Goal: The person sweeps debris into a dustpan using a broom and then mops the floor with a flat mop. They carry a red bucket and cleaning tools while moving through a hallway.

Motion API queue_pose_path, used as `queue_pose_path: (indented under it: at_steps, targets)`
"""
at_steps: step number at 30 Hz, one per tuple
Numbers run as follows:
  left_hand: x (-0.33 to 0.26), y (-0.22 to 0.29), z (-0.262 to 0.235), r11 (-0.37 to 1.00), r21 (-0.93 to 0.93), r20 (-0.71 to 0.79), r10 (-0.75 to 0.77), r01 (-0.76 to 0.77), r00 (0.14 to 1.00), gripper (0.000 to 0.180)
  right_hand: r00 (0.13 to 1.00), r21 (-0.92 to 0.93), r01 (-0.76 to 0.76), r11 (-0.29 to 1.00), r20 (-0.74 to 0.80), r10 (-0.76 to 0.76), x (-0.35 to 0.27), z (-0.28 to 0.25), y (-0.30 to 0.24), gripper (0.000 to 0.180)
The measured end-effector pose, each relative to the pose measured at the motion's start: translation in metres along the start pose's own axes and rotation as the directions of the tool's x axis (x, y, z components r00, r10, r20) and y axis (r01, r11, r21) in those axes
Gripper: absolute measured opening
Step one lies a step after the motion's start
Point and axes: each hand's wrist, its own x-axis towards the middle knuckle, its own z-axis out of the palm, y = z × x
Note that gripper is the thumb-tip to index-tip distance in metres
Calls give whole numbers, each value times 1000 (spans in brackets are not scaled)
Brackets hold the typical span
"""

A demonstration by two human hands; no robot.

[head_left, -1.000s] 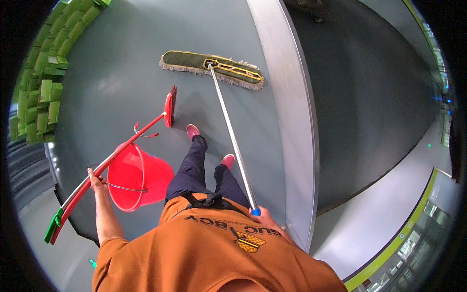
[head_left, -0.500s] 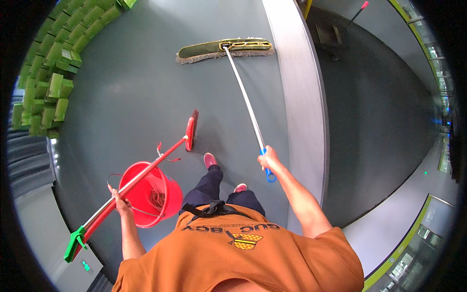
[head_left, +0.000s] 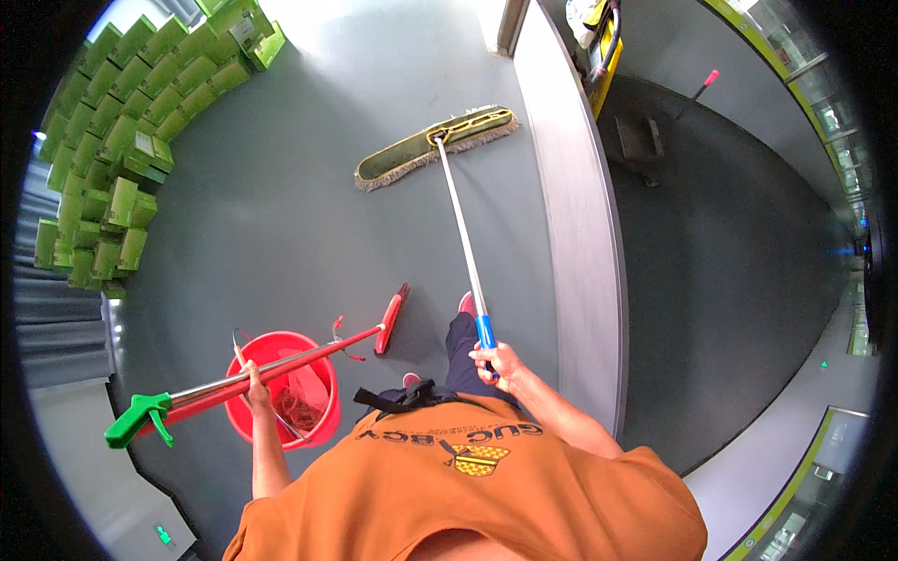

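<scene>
1. On the grey floor (head_left: 281,206), ahead of the feet: flat dust mop (head_left: 435,147), fringed olive head, long pale pole slanting back to the person.
2. Right hand (head_left: 499,362): closed round the pole's blue grip; likely light and stiff, best steered from that end.
3. Left hand (head_left: 254,377): clenched on a red litter picker (head_left: 271,366) and the wire bail of a red bucket (head_left: 281,388). Bucket probably light.
4. Green crates (head_left: 103,159): stacked at left.
</scene>
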Motion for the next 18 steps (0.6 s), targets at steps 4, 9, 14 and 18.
queue_pose_path:
  at_steps: [4,9,14,18]
  targets:
    - [33,4,-15,997,-4,-12,71,-71,997,20,1000,18,15,1000,26,-16,-13,18,13,23]
    - [88,7,-34,992,-2,-11,129,-130,992,20,994,-45,104,994,-27,-105,-7,38,24,23]
    - [84,49,-24,996,-49,-2,70,-70,998,20,986,10,164,986,-43,-163,15,55,53,23]
    - [94,56,-41,996,-84,49,15,-11,999,22,995,108,96,989,8,-98,18,93,76,21]
